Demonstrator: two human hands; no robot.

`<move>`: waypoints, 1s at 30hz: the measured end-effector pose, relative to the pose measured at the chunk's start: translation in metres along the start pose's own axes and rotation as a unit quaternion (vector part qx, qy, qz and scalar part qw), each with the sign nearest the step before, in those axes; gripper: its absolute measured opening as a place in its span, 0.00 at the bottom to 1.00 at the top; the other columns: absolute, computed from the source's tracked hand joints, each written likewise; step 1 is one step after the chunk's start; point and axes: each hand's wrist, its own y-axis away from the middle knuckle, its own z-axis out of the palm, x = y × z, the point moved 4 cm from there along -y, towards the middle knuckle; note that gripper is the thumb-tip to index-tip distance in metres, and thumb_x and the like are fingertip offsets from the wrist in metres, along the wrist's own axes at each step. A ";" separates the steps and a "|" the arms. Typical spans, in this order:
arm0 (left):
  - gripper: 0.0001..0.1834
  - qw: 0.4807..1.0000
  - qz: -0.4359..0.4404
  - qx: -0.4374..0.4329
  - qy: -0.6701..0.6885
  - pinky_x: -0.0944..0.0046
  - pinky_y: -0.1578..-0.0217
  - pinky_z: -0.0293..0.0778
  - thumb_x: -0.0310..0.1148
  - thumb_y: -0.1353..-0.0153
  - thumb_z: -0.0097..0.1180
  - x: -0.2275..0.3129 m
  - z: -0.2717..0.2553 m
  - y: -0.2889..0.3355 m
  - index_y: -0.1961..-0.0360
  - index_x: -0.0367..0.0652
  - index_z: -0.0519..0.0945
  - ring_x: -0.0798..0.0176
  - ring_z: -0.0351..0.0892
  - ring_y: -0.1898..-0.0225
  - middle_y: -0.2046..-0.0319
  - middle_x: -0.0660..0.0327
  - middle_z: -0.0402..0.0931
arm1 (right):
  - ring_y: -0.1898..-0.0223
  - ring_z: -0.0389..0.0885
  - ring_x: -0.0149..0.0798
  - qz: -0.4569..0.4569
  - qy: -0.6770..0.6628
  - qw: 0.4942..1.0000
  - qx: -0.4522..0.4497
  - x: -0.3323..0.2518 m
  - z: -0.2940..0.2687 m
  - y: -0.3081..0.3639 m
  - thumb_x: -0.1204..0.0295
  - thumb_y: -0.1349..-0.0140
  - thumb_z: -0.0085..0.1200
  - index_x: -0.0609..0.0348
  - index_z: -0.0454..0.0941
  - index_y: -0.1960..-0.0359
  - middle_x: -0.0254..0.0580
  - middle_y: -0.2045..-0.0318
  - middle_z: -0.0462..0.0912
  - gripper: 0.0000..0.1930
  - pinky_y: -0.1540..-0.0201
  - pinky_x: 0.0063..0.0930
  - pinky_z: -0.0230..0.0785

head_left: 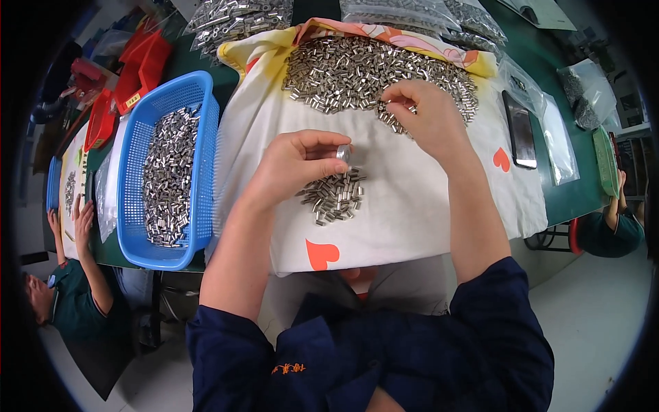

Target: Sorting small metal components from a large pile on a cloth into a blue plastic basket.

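Observation:
My left hand (300, 161) pinches a short silvery metal ring or cap (343, 154) between thumb and fingers. Below it lies a small heap of shiny metal sleeves (334, 198) on a white cloth (405, 220) printed with red hearts. Farther off, a large pile of the same small cylinders (336, 72) spreads over the cloth. My right hand (427, 118) is at that pile's near edge, its thumb and forefinger curled toward each other. Whatever sits between those fingertips, if anything, is too small to make out.
A blue plastic basket (130, 199) of metal sleeves stands left of the cloth. Bags of metal parts (240, 24) lie at the back. A phone (519, 130) rests on the right, near red bins' (142, 72) opposite side. Co-workers sit at both sides.

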 end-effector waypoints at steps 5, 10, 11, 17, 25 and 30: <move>0.18 1.000 0.001 0.005 0.009 0.74 0.62 0.72 0.17 0.53 0.56 -0.001 0.000 -0.001 0.57 0.34 0.74 0.72 0.75 0.65 0.64 0.61 0.76 | 0.66 0.73 0.43 -0.047 0.207 0.977 -0.014 0.006 0.019 0.002 0.75 0.53 0.50 0.54 0.78 0.74 0.41 0.74 0.76 0.05 0.60 0.36 0.64; 0.17 1.000 0.017 0.005 0.003 0.75 0.63 0.72 0.22 0.51 0.58 -0.002 -0.002 -0.001 0.57 0.34 0.74 0.72 0.75 0.66 0.65 0.62 0.76 | 0.64 0.73 0.43 -0.035 0.221 0.974 -0.037 0.001 0.029 0.002 0.74 0.53 0.50 0.55 0.77 0.77 0.41 0.73 0.76 0.04 0.60 0.36 0.64; 0.17 1.000 0.010 0.004 0.013 0.75 0.63 0.72 0.22 0.51 0.58 -0.002 -0.001 -0.001 0.57 0.33 0.74 0.72 0.75 0.66 0.65 0.62 0.76 | 0.64 0.73 0.42 -0.027 0.216 0.974 -0.063 0.000 0.031 0.003 0.74 0.53 0.50 0.56 0.77 0.77 0.41 0.73 0.76 0.03 0.60 0.36 0.64; 0.17 0.999 0.020 0.008 0.029 0.74 0.63 0.72 0.22 0.51 0.57 -0.003 -0.003 -0.003 0.57 0.33 0.73 0.72 0.75 0.66 0.66 0.61 0.76 | 0.67 0.73 0.43 -0.077 0.169 0.982 0.044 -0.003 0.030 0.000 0.73 0.52 0.51 0.59 0.75 0.78 0.42 0.74 0.76 0.04 0.62 0.34 0.65; 0.19 0.993 0.054 0.041 0.100 0.75 0.64 0.70 0.22 0.51 0.58 -0.003 -0.012 -0.006 0.55 0.34 0.73 0.72 0.74 0.66 0.67 0.61 0.76 | 0.70 0.74 0.25 0.057 -0.249 0.961 -0.107 -0.028 0.031 0.010 0.76 0.50 0.52 0.60 0.77 0.71 0.33 0.72 0.79 0.05 0.65 0.20 0.67; 0.19 0.991 0.057 0.044 0.115 0.76 0.65 0.70 0.23 0.51 0.58 -0.002 -0.010 -0.006 0.56 0.34 0.73 0.73 0.74 0.66 0.68 0.62 0.76 | 0.73 0.76 0.30 0.052 -0.191 0.975 -0.097 -0.033 0.031 0.011 0.75 0.52 0.53 0.61 0.77 0.72 0.37 0.75 0.79 0.06 0.68 0.22 0.69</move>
